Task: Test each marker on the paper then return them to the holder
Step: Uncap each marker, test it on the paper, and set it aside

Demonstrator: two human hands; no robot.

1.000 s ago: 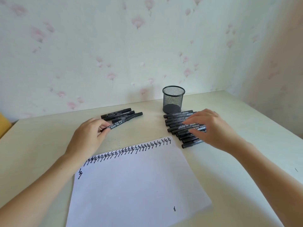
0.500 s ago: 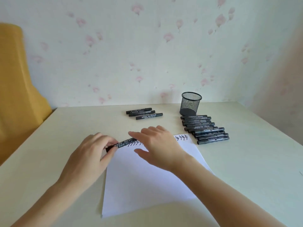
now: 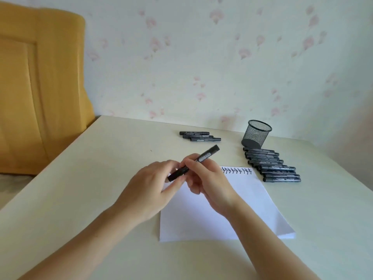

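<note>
Both my hands hold one black marker (image 3: 203, 157) just above the top left part of the white paper (image 3: 252, 199). My left hand (image 3: 153, 186) grips its lower, capped end. My right hand (image 3: 210, 180) pinches the barrel near the middle, and the far end points up to the right. A row of black zigzag test marks (image 3: 237, 170) runs along the paper's top edge, partly hidden by my hands. The black mesh holder (image 3: 256, 133) stands upright at the back right. Several markers (image 3: 272, 165) lie side by side in front of it.
Three more black markers (image 3: 198, 136) lie together at the back middle of the cream table (image 3: 90, 178). A yellow cushioned seat back (image 3: 40, 87) stands beyond the table's left edge. A flowered wall runs close behind the table.
My left hand carried the marker from the back group to above the paper. My right hand left the right-hand row and took hold of its barrel. The view swung left.
</note>
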